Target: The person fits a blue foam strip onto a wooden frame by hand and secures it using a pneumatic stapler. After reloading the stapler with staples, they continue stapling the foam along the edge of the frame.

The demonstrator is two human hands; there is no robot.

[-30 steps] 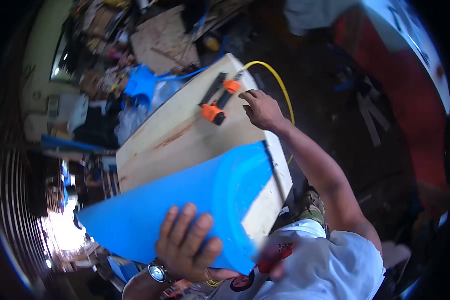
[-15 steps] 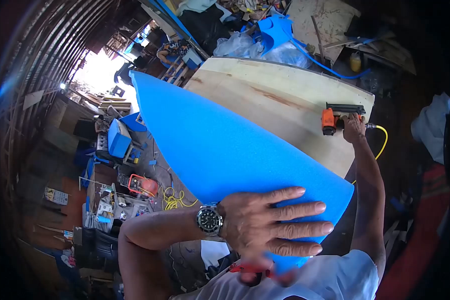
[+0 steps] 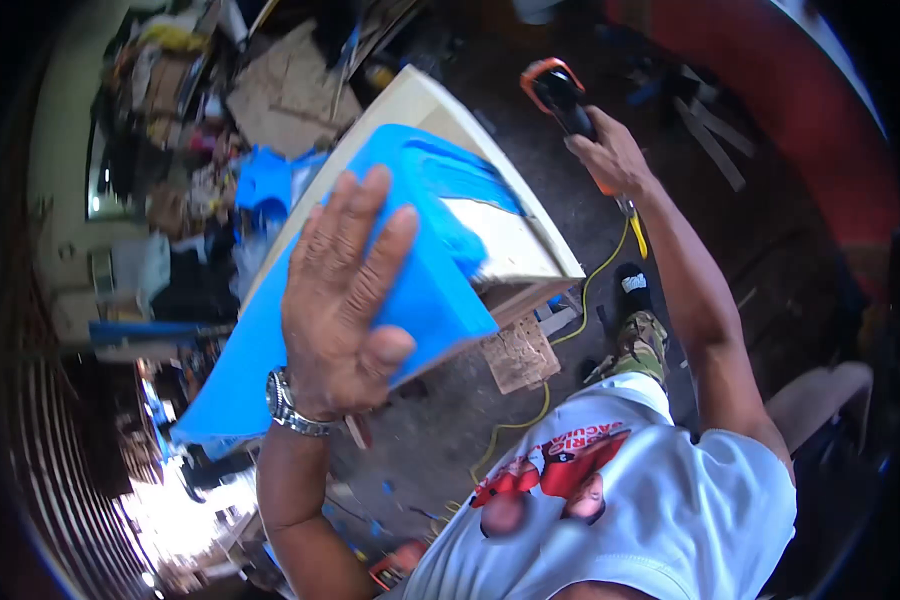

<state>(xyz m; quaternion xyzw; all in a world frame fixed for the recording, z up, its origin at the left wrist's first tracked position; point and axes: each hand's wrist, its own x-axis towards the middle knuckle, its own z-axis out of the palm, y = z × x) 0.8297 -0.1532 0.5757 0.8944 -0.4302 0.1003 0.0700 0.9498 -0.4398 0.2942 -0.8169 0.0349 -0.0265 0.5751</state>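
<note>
My left hand (image 3: 340, 295), with a metal watch on the wrist, is spread flat with fingers stretched over a blue foam sheet (image 3: 425, 300). Whether the palm presses on the foam is hard to tell. The sheet drapes over a pale wooden frame (image 3: 560, 262), and more blue foam lies bunched along the frame's inner side. Off to the right, my right hand (image 3: 615, 155) grips an orange and black nail gun (image 3: 562, 95) by its handle, held in the air apart from the frame. A yellow air hose (image 3: 610, 258) hangs from the tool.
Below the frame sits a rough wooden block (image 3: 520, 355) on the dark floor, with the hose running past it. Plywood sheets (image 3: 285, 95) and blue scraps (image 3: 263, 180) lie behind. Loose wood strips (image 3: 715, 140) rest at right, near a red surface (image 3: 800, 110).
The view has swung round. My right hand has lifted the nail gun off the wooden panel and out to the right. Foam now covers part of that panel; my left hand stays over the foam.
</note>
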